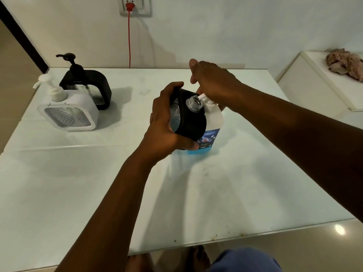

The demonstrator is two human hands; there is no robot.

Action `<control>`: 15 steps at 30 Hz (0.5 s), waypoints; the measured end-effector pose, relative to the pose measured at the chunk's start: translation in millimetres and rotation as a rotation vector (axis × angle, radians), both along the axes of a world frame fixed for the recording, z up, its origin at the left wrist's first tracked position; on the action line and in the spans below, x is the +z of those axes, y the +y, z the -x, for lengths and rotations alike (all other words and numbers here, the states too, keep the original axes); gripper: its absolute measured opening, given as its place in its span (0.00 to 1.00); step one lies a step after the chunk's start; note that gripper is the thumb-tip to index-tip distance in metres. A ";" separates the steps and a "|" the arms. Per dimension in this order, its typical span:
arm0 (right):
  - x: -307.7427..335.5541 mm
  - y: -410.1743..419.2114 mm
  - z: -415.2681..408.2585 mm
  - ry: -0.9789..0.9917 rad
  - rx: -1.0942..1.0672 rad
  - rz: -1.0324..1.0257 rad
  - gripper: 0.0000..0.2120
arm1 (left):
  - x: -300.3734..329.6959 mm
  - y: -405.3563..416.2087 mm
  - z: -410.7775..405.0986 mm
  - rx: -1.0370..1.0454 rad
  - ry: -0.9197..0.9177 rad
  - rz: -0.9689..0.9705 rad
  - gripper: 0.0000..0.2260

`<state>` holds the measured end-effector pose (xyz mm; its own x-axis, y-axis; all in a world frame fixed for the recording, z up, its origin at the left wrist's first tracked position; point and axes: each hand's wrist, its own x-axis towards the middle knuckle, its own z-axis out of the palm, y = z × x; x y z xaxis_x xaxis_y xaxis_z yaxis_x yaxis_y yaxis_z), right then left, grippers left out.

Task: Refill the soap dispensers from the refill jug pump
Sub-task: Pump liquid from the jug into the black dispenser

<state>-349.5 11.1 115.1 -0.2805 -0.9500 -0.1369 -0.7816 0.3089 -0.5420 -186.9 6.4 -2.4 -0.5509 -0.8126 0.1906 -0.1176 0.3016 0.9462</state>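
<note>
At table centre: left hand (pixel 164 122) grips tilted black dispenser (pixel 191 122), open neck (pixel 194 102) under jug pump spout (pixel 201 97); right hand (pixel 211 79) presses pump, fingers curled over its head

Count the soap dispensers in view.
3: a white dispenser at the table's left, a black dispenser behind it, and an uncapped black dispenser gripped in the left hand.
</note>
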 end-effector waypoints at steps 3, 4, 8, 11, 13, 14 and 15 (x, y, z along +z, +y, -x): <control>11.8 -2.6 -2.4 -0.152 -0.051 -0.114 0.25 | -0.1 -0.7 -0.9 -0.002 0.008 -0.005 0.58; 13.7 -2.1 -2.7 -0.174 -0.056 -0.144 0.25 | -0.1 -0.9 -0.9 -0.002 0.011 -0.004 0.57; 7.4 -1.7 0.2 -0.100 0.011 -0.080 0.23 | 1.5 -0.4 1.0 -0.003 0.008 0.003 0.55; -1.2 -0.6 3.4 0.009 0.033 -0.005 0.19 | 1.6 1.1 0.6 -0.001 -0.003 -0.003 0.56; -8.7 -2.1 6.3 0.047 0.027 0.036 0.19 | 0.8 1.4 -1.6 0.003 -0.007 -0.008 0.57; -11.0 -1.9 6.6 0.035 -0.006 0.054 0.20 | 0.4 1.5 -2.4 0.005 -0.009 -0.006 0.57; -11.9 -1.6 6.2 0.020 -0.039 0.068 0.22 | 0.4 0.9 -2.4 0.004 -0.012 -0.002 0.57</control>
<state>-355.7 9.4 103.2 -0.3193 -0.9453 -0.0669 -0.7806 0.3024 -0.5471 -184.4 7.3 -2.0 -0.5501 -0.8149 0.1825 -0.1296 0.2992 0.9454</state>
